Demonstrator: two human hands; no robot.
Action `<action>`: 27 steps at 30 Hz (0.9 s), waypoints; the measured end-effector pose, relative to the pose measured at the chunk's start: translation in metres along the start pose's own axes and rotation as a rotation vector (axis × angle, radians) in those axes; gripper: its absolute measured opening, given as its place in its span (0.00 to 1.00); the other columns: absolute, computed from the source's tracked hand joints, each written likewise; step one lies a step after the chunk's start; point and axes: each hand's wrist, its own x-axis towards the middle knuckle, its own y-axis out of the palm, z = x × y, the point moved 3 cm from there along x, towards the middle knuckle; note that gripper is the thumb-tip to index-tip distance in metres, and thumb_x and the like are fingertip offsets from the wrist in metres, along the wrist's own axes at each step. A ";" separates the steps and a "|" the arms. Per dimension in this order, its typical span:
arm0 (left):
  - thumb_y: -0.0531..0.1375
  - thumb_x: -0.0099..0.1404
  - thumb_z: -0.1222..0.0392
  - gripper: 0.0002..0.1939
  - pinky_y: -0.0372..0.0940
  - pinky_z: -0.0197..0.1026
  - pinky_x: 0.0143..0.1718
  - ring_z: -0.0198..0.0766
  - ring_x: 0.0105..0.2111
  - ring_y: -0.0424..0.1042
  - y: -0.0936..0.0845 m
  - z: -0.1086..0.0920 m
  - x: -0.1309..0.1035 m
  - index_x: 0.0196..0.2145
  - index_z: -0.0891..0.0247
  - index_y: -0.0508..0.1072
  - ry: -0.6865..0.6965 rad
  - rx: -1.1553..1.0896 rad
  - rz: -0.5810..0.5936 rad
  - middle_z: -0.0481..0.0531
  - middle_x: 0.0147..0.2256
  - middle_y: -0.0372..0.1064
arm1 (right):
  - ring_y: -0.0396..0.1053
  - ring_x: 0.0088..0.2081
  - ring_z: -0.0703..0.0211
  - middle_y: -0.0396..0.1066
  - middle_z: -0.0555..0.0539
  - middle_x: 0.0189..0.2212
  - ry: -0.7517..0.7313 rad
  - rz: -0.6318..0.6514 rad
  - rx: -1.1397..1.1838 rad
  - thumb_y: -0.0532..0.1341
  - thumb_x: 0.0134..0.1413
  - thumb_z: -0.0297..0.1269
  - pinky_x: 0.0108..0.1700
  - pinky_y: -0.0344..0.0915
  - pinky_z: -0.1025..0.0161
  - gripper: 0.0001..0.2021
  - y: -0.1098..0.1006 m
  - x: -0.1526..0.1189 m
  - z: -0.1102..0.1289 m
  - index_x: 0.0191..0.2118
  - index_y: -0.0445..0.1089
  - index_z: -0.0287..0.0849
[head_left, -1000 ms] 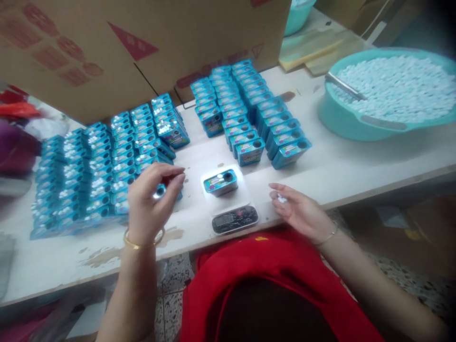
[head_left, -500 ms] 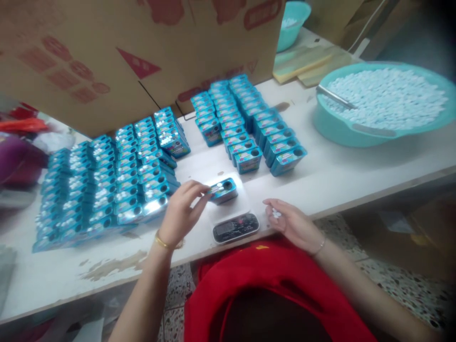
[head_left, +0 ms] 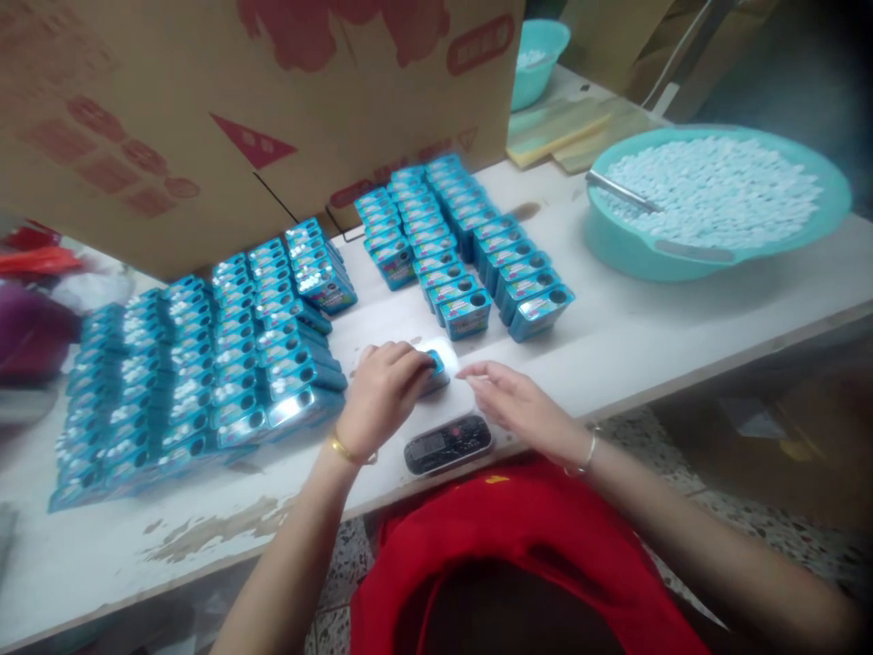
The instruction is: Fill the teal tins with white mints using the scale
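bringing hands [head_left: 515,402] closer together at box [head_left: 439,376]

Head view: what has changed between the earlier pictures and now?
The left hand moved rightward to the blue box on the scale and now covers much of it; whether it grips is unclear. The right hand came leftward toward the box; the white pieces seen in it earlier are now hard to make out. The box remains on the scale; the basin stayed put.
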 end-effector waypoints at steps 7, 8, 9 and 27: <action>0.54 0.66 0.58 0.07 0.56 0.41 0.36 0.36 0.34 0.67 -0.016 0.012 -0.019 0.37 0.61 0.70 -0.154 -0.074 -0.198 0.49 0.30 0.69 | 0.63 0.32 0.61 0.65 0.49 0.30 -0.278 0.044 -0.619 0.58 0.56 0.36 0.38 0.60 0.61 0.20 0.026 0.036 0.042 0.54 0.59 0.39; 0.54 0.66 0.57 0.08 0.56 0.41 0.37 0.36 0.34 0.67 -0.016 0.014 -0.023 0.38 0.61 0.70 -0.166 -0.088 -0.201 0.49 0.30 0.68 | 0.63 0.33 0.59 0.66 0.48 0.30 -0.287 0.039 -0.659 0.59 0.55 0.36 0.38 0.61 0.60 0.23 0.027 0.038 0.043 0.56 0.57 0.39; 0.55 0.65 0.56 0.08 0.57 0.41 0.38 0.37 0.34 0.67 -0.015 0.015 -0.026 0.39 0.61 0.70 -0.166 -0.102 -0.196 0.50 0.32 0.68 | 0.63 0.33 0.59 0.66 0.47 0.31 -0.298 0.031 -0.673 0.59 0.54 0.37 0.38 0.61 0.60 0.26 0.026 0.039 0.044 0.57 0.55 0.38; 0.58 0.60 0.59 0.16 0.60 0.45 0.41 0.46 0.42 0.63 0.027 0.137 0.104 0.46 0.62 0.66 -0.171 0.221 -0.121 0.58 0.42 0.65 | 0.36 0.18 0.70 0.39 0.60 0.17 0.237 -0.182 0.082 0.58 0.49 0.57 0.20 0.33 0.69 0.25 -0.062 -0.018 -0.052 0.45 0.60 0.42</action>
